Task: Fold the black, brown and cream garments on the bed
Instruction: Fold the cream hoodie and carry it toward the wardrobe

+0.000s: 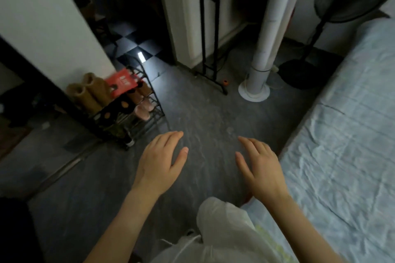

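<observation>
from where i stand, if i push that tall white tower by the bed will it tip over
Likely tippy if pushed high: the white tower is tall and slim, and its round base is only a little wider. Pushed low, it would probably slide on the smooth-looking floor instead. It looks like plastic, so it is probably light for its size.
</observation>
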The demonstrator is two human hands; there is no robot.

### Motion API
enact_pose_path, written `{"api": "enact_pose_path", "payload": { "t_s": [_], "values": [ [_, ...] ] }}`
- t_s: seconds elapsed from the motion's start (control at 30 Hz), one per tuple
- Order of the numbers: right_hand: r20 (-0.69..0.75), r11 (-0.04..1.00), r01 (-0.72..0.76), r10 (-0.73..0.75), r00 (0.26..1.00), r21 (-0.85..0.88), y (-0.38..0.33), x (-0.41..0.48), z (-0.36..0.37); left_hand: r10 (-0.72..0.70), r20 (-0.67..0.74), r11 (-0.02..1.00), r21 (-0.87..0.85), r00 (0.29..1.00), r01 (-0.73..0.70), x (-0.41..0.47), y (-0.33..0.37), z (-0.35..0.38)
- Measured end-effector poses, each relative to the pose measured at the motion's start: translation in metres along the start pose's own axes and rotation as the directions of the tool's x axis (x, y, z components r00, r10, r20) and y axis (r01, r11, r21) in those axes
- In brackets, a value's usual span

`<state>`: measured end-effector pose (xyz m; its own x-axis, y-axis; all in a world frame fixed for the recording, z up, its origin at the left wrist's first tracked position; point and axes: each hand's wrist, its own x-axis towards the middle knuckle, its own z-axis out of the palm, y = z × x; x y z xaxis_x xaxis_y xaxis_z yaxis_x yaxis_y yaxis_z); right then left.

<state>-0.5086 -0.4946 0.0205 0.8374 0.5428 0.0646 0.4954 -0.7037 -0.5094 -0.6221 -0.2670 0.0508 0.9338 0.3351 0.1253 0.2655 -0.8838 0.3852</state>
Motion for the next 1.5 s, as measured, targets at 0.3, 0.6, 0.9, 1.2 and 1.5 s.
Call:
{"api": "enact_pose_path", "payload": {
  "t_s": [0.3, 0.6, 0.9, 1.2, 1.5],
  "values": [
    [-0.085, 0.95, -0.309, 0.311, 0.946, 0.035, 0.047, 0.148, 0.01, 0.301, 0.211, 0.953, -0.043, 0.93, -0.299, 0.22, -0.003, 0.059],
    [-0.272, 0.845, -0.525, 0.532, 0.802, 0.102, 0.134, 0.276, -0.069, 0.621, 0.247, 0.783, -0.14, 0.744, -0.606, 0.452, 0.101, 0.101],
    [-0.444, 0.642, -0.744, 0.73, 0.52, 0.186, 0.247, 0.356, -0.1, 0.851, 0.314, 0.513, -0.324, 0.422, -0.794, 0.605, 0.227, 0.201],
    [-0.598, 0.399, -0.849, 0.791, 0.127, 0.347, 0.326, 0.438, -0.158, 0.968, 0.225, 0.204, -0.468, 0.107, -0.86, 0.767, 0.365, 0.259],
    [-0.577, 0.164, -0.888, 0.806, -0.13, 0.43, 0.43, 0.449, -0.199, 0.958, 0.225, -0.02, -0.569, -0.179, -0.822, 0.798, 0.51, 0.352]
  ]
}}
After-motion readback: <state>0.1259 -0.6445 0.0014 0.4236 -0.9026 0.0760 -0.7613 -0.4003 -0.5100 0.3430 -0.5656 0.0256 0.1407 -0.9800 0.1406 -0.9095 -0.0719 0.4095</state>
